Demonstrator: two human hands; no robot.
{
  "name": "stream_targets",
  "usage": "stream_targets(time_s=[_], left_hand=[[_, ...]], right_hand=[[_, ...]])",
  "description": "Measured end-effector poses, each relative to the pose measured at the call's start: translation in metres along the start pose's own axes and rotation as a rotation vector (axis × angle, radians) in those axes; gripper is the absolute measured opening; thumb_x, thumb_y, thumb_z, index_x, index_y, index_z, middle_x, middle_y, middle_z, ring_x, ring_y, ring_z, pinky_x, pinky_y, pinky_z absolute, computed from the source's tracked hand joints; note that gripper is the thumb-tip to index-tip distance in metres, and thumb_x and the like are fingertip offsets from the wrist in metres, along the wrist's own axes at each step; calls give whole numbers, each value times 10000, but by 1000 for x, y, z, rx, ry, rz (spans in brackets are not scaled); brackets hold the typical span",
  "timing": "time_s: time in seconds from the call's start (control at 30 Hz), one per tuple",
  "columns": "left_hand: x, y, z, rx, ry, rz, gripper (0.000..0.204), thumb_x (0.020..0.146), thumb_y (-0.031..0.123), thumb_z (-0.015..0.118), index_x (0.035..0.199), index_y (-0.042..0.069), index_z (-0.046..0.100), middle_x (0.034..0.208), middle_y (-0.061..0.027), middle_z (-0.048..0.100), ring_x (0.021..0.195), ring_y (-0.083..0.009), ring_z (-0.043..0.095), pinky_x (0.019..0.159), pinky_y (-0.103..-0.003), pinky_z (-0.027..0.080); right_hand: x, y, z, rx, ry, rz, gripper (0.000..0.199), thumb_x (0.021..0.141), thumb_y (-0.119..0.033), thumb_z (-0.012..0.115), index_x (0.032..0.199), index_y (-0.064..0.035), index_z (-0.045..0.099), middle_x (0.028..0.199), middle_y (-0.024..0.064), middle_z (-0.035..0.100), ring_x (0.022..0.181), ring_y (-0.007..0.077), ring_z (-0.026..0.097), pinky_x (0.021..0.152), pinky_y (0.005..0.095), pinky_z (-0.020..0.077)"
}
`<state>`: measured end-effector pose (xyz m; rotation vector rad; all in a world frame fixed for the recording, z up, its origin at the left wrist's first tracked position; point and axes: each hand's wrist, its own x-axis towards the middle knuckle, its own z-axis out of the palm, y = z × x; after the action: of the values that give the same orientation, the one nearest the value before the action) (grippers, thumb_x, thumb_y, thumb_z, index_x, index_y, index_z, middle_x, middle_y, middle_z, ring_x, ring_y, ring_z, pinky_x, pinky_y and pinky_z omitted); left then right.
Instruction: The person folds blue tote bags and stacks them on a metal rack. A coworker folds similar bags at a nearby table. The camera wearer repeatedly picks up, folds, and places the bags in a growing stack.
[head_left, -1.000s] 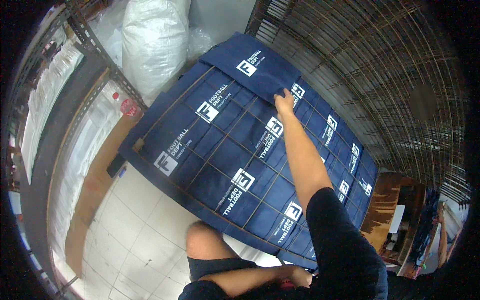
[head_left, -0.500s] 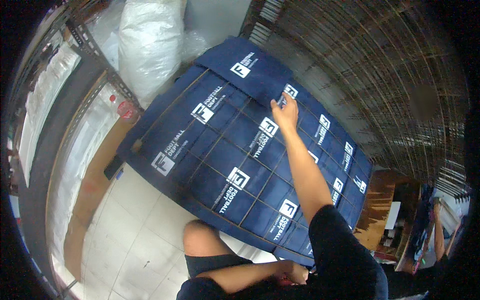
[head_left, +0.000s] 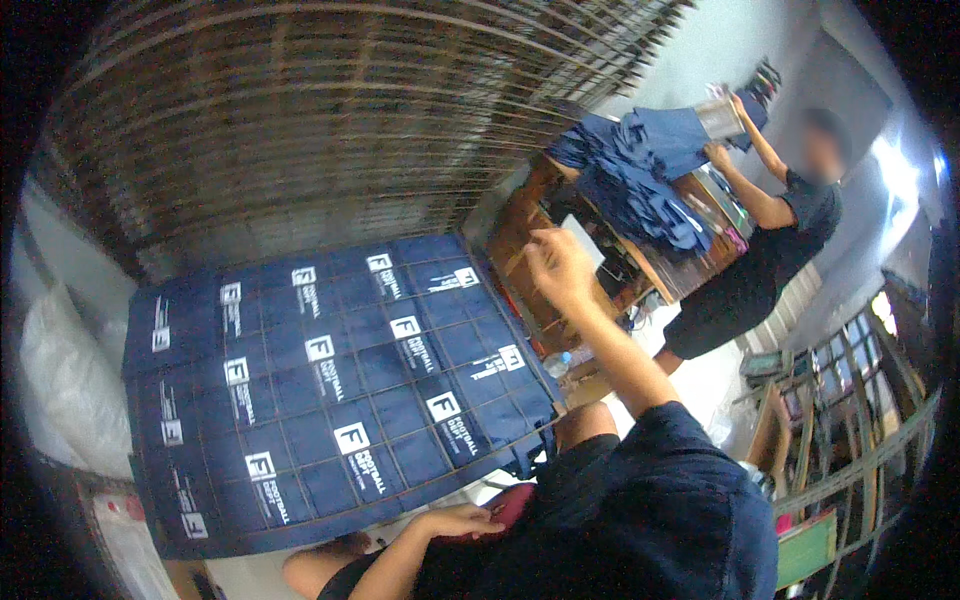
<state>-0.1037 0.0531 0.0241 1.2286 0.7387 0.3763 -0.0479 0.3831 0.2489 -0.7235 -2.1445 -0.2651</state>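
A large navy fabric sheet printed with a grid of white rectangular labels spreads flat under a wire rack. Left of the sheet sits a bulging white plastic sack. At the sheet's lower left corner lies a clear plastic packet with a red spot. Well beyond its far right corner, another person holds a flat clear packet.

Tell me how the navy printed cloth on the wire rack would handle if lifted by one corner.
The cloth lies flat and thin over the rack, so it would probably droop limply. It looks light for its spread. Being wide, it would likely sag and fold rather than hold its shape.
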Motion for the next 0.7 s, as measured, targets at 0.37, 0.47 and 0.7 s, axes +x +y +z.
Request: stream_targets(time_s=[0.37, 0.47, 0.7], left_hand=[[20, 3, 34, -137, 241, -218, 447, 844, 571, 559, 718, 142, 548, 699, 54, 499, 657, -73, 448, 585, -220, 346], [20, 12, 43, -165, 287, -294, 382, 882, 503, 542, 758, 143, 564, 720, 57, 511, 684, -64, 463, 609, -216, 362], [31, 35, 88, -40, 321, -90, 363, 895, 445, 557, 732, 121, 558, 693, 44, 497, 690, -77, 470, 612, -230, 364]], right_hand=[[-37, 296, -184, -794, -54, 589, 759, 662, -117, 725, 1344, -190, 399, 1360, 136, 376, 1238, 350, 371, 874, 473, 466], [-34, 309, -183, -711, -176, 628, 905, 609, -177, 803, 1384, -229, 338, 1418, 117, 318, 1304, 337, 302, 916, 510, 430], [-42, 339, -188, -750, -124, 473, 396, 722, -151, 666, 1099, -148, 542, 1097, 47, 555, 1078, 259, 504, 762, 431, 492]])
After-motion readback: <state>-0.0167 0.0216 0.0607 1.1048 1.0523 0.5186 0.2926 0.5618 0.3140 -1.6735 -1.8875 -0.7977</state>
